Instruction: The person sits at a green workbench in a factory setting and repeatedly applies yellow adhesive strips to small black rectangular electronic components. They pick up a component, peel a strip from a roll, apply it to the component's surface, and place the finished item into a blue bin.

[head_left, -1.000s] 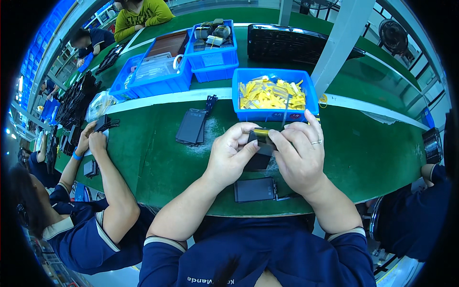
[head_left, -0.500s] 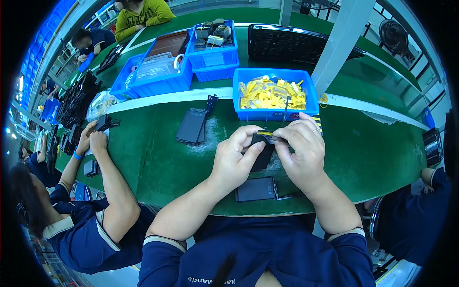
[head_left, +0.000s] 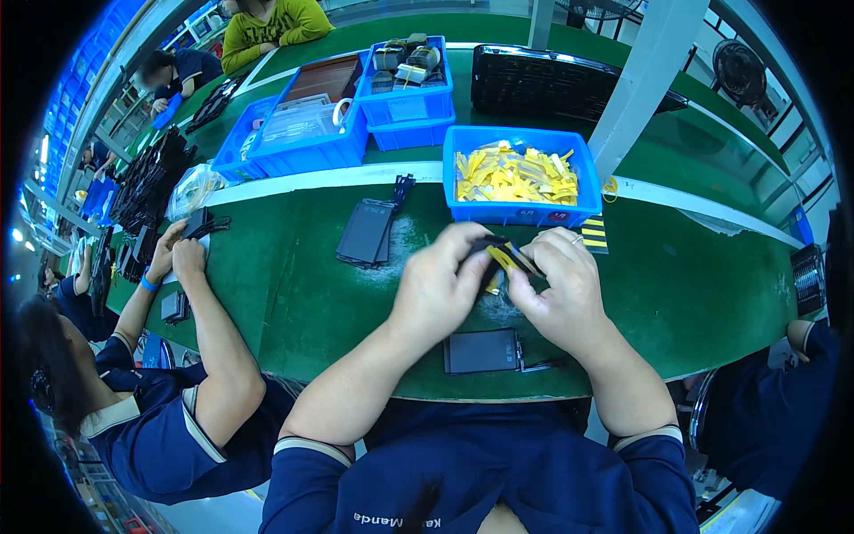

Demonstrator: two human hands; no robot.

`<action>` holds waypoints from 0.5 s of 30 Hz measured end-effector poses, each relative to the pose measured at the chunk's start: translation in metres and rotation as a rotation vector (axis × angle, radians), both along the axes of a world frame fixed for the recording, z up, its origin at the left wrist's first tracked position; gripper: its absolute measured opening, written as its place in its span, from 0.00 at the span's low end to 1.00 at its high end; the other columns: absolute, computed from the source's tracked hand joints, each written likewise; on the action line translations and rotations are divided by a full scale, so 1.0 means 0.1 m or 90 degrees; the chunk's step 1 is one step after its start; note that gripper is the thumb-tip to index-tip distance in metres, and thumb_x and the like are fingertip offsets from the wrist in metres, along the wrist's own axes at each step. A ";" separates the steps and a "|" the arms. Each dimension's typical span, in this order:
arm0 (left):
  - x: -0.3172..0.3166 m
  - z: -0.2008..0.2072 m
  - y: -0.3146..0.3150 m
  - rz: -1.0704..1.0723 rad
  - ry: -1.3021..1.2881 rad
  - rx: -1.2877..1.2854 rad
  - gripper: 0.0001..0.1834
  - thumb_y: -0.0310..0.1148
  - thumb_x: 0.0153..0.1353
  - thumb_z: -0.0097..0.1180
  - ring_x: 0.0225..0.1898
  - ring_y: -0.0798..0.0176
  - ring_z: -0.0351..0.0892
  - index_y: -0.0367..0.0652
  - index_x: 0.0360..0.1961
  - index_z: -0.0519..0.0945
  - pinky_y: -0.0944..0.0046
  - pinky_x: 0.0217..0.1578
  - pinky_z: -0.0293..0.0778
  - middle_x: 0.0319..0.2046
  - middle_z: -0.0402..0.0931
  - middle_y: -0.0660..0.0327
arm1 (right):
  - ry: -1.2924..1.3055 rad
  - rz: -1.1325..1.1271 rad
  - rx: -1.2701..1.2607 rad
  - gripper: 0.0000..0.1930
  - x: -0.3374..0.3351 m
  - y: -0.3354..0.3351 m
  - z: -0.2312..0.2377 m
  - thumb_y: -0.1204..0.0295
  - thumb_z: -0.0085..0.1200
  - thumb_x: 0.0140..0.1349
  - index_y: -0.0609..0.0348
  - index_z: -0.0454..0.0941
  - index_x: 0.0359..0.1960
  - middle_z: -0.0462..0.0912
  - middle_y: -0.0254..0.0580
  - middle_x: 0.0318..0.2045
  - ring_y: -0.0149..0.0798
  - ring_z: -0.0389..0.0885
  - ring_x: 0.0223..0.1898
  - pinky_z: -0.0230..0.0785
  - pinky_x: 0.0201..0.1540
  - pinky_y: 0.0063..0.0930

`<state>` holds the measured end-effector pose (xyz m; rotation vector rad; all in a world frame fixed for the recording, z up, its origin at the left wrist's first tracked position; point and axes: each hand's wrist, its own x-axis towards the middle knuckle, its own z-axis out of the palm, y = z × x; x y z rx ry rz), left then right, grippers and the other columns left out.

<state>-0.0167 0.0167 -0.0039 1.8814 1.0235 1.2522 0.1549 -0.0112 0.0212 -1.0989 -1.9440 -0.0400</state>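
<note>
In front of me, my left hand (head_left: 442, 274) is closed on a small black flat piece (head_left: 481, 246), which its fingers partly cover. My right hand (head_left: 562, 278) pinches at the other side, where a yellow strip (head_left: 502, 258) bends out between the two hands. The held things are slightly blurred, and I cannot tell how strip and piece are joined. Below my hands, a dark flat rectangular device (head_left: 480, 351) with a short cable at its right end lies near the table's front edge. To the left, similar flat dark pieces (head_left: 363, 233) lie stacked, with black cables at the top.
A blue bin (head_left: 525, 214) of yellow strips stands just beyond my hands, beside a grey post (head_left: 645, 84). Further blue bins (head_left: 307, 158) stand at the far left. A co-worker's hands (head_left: 175, 258) handle a dark piece on the left of the green table (head_left: 294, 294).
The black piece has tilted up between my hands, and more of the yellow strip shows. A thin dark length that stood above my right fingers is out of sight. The view has shifted slightly.
</note>
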 end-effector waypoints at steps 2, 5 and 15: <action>-0.14 0.01 0.17 0.071 -0.043 -0.042 0.12 0.25 0.59 0.55 0.33 0.57 0.83 0.36 0.44 0.75 0.62 0.36 0.76 0.33 0.81 0.50 | 0.018 0.030 -0.038 0.08 -0.01 -0.02 0.03 0.78 0.61 0.43 0.63 0.74 0.25 0.74 0.45 0.23 0.48 0.74 0.28 0.67 0.36 0.39; -0.57 -0.08 0.56 0.211 -0.018 -0.038 0.13 0.26 0.60 0.53 0.36 0.60 0.82 0.34 0.46 0.76 0.63 0.39 0.75 0.35 0.81 0.49 | 0.039 0.022 -0.099 0.08 0.00 0.00 0.01 0.78 0.61 0.44 0.63 0.74 0.24 0.74 0.45 0.22 0.47 0.74 0.28 0.67 0.36 0.38; -0.50 0.20 0.40 0.182 0.107 0.124 0.12 0.29 0.57 0.58 0.30 0.65 0.76 0.38 0.42 0.81 0.66 0.35 0.73 0.34 0.78 0.58 | 0.160 0.025 -0.275 0.09 0.04 0.04 -0.02 0.72 0.59 0.51 0.67 0.77 0.29 0.76 0.48 0.25 0.48 0.76 0.29 0.67 0.34 0.38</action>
